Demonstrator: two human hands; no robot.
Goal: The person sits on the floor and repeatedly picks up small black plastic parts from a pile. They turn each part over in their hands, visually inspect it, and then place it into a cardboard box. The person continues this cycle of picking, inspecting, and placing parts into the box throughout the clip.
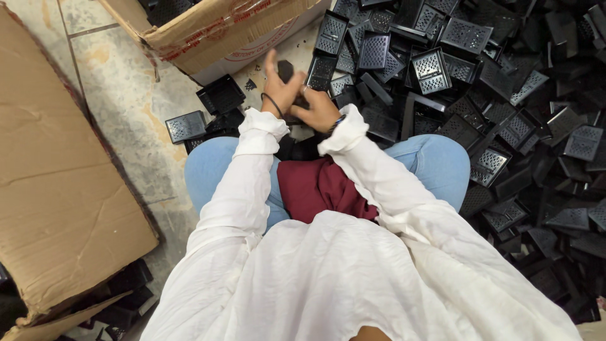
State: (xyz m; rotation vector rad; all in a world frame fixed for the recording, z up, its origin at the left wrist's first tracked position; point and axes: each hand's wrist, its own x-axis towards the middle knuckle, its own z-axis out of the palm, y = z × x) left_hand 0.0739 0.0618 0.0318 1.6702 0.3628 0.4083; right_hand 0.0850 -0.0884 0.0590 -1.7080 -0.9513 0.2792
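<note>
Left hand point(281, 85) and right hand point(317, 110) meet above the knees, fingers curled, pinching a small black plastic part point(286, 68). Cardboard box point(214, 31) ahead holds black trays. Loose pile of perforated trays point(480, 95) on the right floor.

Matt black plastic trays point(431, 69) (perforated); rough corrugated cardboard box point(214, 28).

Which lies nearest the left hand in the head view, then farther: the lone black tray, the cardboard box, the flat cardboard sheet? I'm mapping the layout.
1. Cardboard box, just above the left hand.
2. Lone black tray, on the floor to the left.
3. Flat cardboard sheet, far left.
</note>
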